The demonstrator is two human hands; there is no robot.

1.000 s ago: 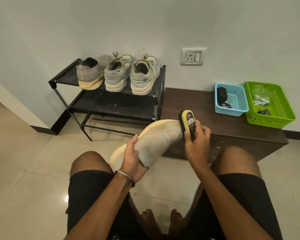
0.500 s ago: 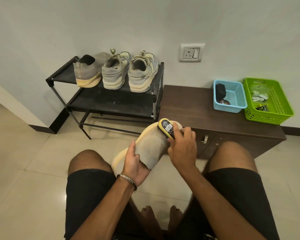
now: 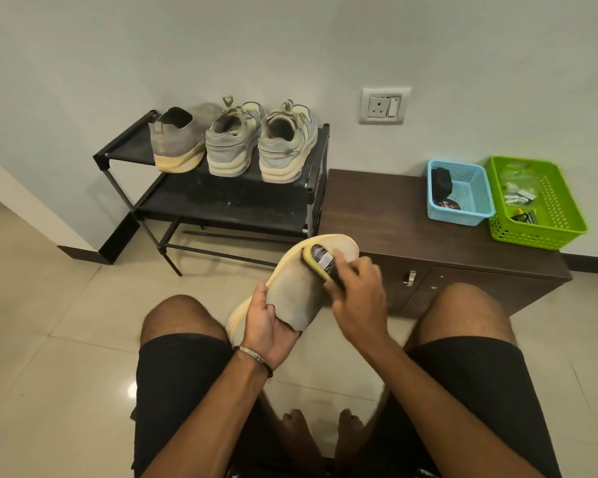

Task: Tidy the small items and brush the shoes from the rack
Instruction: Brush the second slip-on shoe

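My left hand [image 3: 266, 322] grips the heel end of a grey knit shoe with a pale yellow sole [image 3: 292, 288], held tilted above my knees. My right hand [image 3: 358, 298] holds a yellow-backed shoe brush [image 3: 320, 262] and presses it against the shoe's upper near the toe. On the top shelf of the black shoe rack [image 3: 221, 201] stand the matching grey shoe [image 3: 178, 143] and two grey lace-up sneakers [image 3: 235, 143], [image 3: 287, 146], heels toward me.
A low dark brown cabinet [image 3: 377, 208] stands right of the rack. On it sit a blue basket [image 3: 460, 193] with dark items and a green basket [image 3: 535, 201] with small packets. A wall socket [image 3: 384, 105] is above. The floor is glossy tile.
The brush went from the shoe's toe tip down onto the upper, then slightly back toward the toe. The shoe turned, its grey upper now facing me. My head moved a little.
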